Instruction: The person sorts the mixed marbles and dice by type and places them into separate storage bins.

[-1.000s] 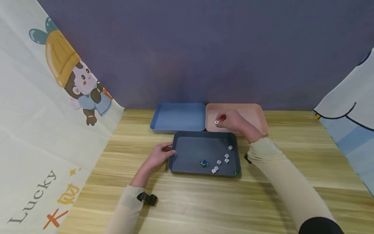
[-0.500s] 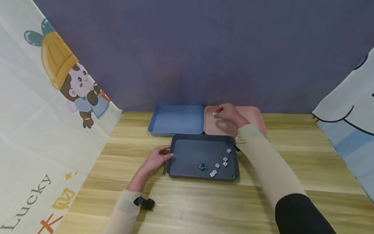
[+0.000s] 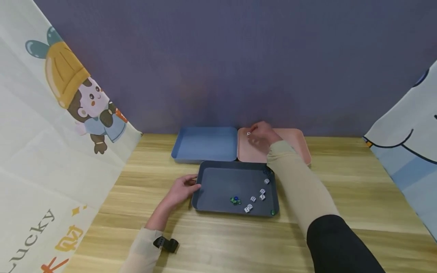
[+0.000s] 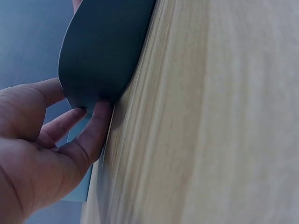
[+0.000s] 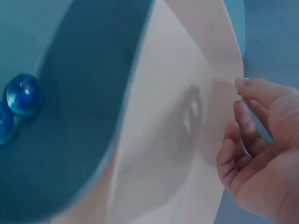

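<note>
My left hand (image 3: 181, 190) grips the left end of a dark grey tray (image 3: 218, 184), its thumb over the rim and fingers against the outer wall (image 4: 100, 42). Inside that tray lie several white dice (image 3: 262, 197) and a cluster of green and blue glass marbles (image 3: 235, 200). Over the back left part of a pink tray (image 3: 296, 146), my right hand (image 3: 263, 132) pinches a white die (image 3: 248, 134) between thumb and fingertips. The right wrist view shows only a sliver of this die. Two blue marbles (image 5: 23, 94) sit in the dark tray's back right corner, partly covered by my sleeve in the head view.
Left of the pink tray stands a blue tray (image 3: 206, 144), both against a dark purple backdrop (image 3: 218, 64). The dark tray is right in front of them on the wooden table (image 3: 218, 242). Printed cloths (image 3: 68, 170) flank the table.
My right hand has carried the die back and slightly left over the pink tray, and my right forearm has swung left over the dark tray's corner. My left hand keeps its grip.
</note>
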The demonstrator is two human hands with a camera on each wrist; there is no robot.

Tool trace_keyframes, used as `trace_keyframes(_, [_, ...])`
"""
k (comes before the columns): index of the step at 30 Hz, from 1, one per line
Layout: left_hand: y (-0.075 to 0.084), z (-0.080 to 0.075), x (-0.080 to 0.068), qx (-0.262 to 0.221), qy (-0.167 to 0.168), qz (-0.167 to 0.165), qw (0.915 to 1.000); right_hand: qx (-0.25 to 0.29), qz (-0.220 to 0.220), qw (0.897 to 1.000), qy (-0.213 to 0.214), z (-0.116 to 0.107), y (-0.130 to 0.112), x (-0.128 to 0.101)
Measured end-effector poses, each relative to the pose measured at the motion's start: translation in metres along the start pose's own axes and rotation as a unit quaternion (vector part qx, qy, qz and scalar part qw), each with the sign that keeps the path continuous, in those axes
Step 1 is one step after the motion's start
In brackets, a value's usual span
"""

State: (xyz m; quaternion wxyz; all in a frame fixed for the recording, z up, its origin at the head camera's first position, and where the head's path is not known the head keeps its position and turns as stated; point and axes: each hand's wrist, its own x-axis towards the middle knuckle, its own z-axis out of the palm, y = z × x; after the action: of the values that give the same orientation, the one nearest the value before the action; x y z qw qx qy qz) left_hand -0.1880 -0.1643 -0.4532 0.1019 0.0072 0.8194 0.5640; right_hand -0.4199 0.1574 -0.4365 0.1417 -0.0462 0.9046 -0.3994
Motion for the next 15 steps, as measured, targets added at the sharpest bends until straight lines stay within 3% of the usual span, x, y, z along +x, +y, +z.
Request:
trace_keyframes(3, [-0.002,0.000,0.000,-0.004,-0.002,0.004,1.0000,0.020,0.007,1.000,-0.007,0.004,0.006,0.006])
trace_keyframes(7, [-0.021,0.001,0.009,-0.014,0.005,0.000,0.9999,0.014,-0.012,1.000,-0.010,0.006,0.009,0.010])
trace_keyframes(10, [-0.031,0.002,0.015,-0.016,0.014,-0.005,0.9998,-0.002,-0.025,1.000,-0.002,0.005,0.007,0.008])
trace_keyframes(15, [-0.031,0.002,0.016,-0.023,0.021,-0.006,0.9995,-0.044,-0.031,0.999,0.002,-0.002,0.001,0.000])
